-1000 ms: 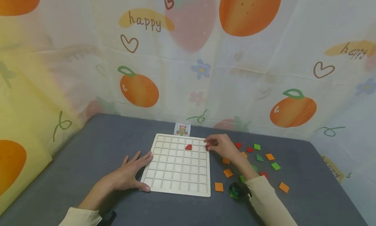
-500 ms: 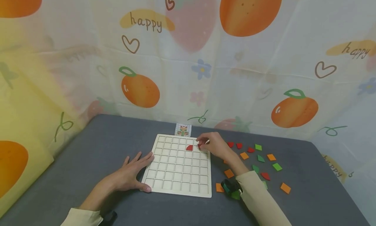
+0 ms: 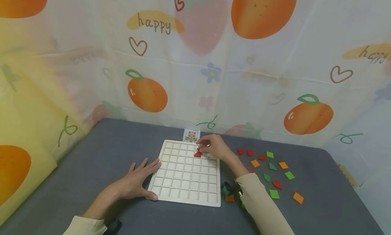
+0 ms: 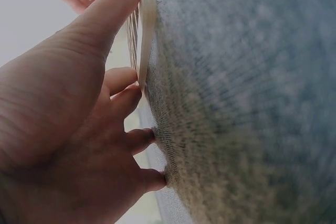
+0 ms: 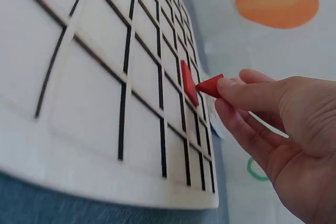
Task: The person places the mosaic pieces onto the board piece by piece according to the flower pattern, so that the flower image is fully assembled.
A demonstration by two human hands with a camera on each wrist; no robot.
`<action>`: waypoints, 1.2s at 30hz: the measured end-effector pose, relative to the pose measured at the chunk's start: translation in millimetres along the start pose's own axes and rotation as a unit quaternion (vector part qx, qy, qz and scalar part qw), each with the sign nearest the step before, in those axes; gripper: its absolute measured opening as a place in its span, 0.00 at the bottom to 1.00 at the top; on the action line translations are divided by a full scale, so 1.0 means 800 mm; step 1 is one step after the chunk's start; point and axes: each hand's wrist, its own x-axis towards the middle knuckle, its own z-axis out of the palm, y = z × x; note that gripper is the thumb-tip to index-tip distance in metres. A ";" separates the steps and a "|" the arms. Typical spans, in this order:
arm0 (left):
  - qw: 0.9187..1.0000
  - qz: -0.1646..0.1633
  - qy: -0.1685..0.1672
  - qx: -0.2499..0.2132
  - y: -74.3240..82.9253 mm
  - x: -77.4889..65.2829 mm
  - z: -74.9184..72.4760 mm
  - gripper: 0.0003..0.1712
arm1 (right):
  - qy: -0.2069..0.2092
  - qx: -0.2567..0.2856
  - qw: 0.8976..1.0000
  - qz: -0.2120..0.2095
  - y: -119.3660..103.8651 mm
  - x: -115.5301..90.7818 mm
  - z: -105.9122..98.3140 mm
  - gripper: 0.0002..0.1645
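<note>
Down at the lower left of the head view, the left hand (image 3: pixel 137 181) is spreading its fingers out pretty straight, thumb and some fingertips touching a white gridded board (image 3: pixel 183 184). That's sitting lower middle on the gray desk (image 3: pixel 100 150). Off to the right, loose red, orange and green pieces (image 3: pixel 274 194) are lying scattered. By the board's upper right, the right hand (image 3: pixel 215 148) is pinching a small red piece (image 5: pixel 211 85) right by another red one (image 5: pixel 188 82) that's lying on the grid; can't tell if they're touching. Just past that, a patterned card (image 3: pixel 191 135) is lying there, with a printed cloth (image 3: pixel 183 72) hanging behind.
</note>
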 end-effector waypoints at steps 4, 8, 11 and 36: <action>1.000 0.001 0.001 0.002 -0.001 0.001 0.001 0.67 | -0.010 0.005 1.000 -0.020 -0.008 0.006 0.003 0.15; 1.000 0.003 0.003 0.001 -0.001 0.001 0.001 0.67 | -0.020 0.007 1.000 -0.016 -0.014 0.013 0.011 0.15; 1.000 0.004 0.003 -0.001 -0.001 0.001 0.001 0.67 | -0.026 0.012 1.000 -0.004 -0.016 0.017 0.017 0.15; 1.000 0.018 0.004 -0.025 -0.001 -0.005 -0.001 0.66 | -0.038 -0.013 0.999 0.025 -0.014 0.028 0.035 0.15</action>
